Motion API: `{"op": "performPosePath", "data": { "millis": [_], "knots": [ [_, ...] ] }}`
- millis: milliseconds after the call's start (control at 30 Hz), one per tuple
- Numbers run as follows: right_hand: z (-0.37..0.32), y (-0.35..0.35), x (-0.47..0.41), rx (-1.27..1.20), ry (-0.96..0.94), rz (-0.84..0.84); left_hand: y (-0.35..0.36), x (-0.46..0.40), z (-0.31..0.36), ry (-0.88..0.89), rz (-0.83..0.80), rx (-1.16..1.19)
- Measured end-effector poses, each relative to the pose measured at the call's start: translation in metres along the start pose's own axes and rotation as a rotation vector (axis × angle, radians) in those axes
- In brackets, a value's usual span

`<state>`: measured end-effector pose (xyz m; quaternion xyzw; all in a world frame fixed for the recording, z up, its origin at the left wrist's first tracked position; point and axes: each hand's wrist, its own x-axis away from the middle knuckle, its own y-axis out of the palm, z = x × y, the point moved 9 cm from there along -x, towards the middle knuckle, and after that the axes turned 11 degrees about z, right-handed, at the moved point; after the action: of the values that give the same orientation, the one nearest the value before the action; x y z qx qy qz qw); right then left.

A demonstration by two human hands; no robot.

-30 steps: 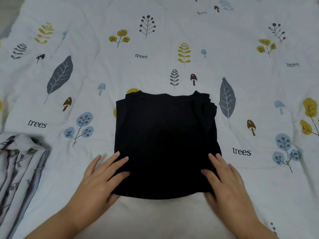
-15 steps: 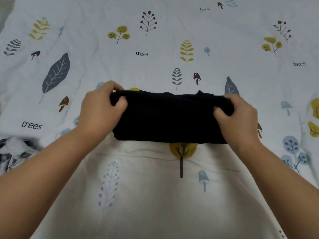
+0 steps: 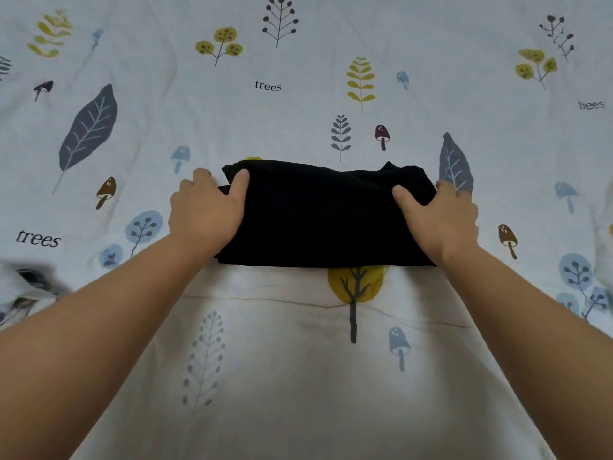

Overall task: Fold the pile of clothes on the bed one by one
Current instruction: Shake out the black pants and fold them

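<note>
**Pressing the last fold flat**

Both forearms reach out over the bed (image 3: pixel 298 376). The left hand (image 3: pixel 207 210) and right hand (image 3: pixel 441 217) clasp the ends of the black garment (image 3: pixel 325 220), thumbs on top. Press evenly and square both ends before letting go.

This is a home bedroom: a bed (image 3: pixel 298 376) fills the view, covered in a soft, creased white quilt cover printed with leaves, mushrooms and the word "trees", with clothes lying on it.
</note>
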<state>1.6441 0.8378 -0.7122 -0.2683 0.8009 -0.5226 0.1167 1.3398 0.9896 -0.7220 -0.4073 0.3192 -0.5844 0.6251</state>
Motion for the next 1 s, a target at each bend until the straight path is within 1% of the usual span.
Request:
{"op": "performPosePath", "data": {
  "millis": [67,133,200,267,333,500,633,733,833,1000],
  "knots": [
    [0.003,0.005,0.007,-0.005,0.031,-0.037,0.007,0.01,-0.004,-0.051,-0.083,0.072],
    [0.0,0.011,0.015,-0.032,0.028,-0.082,0.012,0.021,-0.001,-0.063,-0.144,0.171],
    [-0.008,0.013,0.023,-0.067,0.0,-0.091,0.016,0.032,0.005,-0.052,-0.203,0.278],
    [-0.016,0.01,0.031,-0.105,-0.043,-0.078,0.019,0.041,0.013,-0.011,-0.264,0.332],
    [-0.022,0.006,0.041,-0.156,-0.074,-0.088,0.017,0.049,0.018,0.016,-0.29,0.367],
    [-0.025,-0.018,0.066,-0.244,-0.07,-0.123,-0.009,0.073,0.021,-0.009,-0.354,0.473],
    [-0.029,-0.054,0.094,-0.295,-0.085,-0.146,-0.049,0.095,0.023,-0.013,-0.401,0.551],
    [-0.041,-0.089,0.114,-0.358,-0.088,-0.168,-0.088,0.111,0.026,-0.08,-0.414,0.624],
    [-0.057,-0.129,0.128,-0.405,-0.096,-0.171,-0.132,0.123,0.028,-0.141,-0.385,0.677],
    [-0.099,-0.208,0.145,-0.481,-0.16,-0.149,-0.221,0.139,0.046,-0.14,-0.299,0.779]
  ]
}}
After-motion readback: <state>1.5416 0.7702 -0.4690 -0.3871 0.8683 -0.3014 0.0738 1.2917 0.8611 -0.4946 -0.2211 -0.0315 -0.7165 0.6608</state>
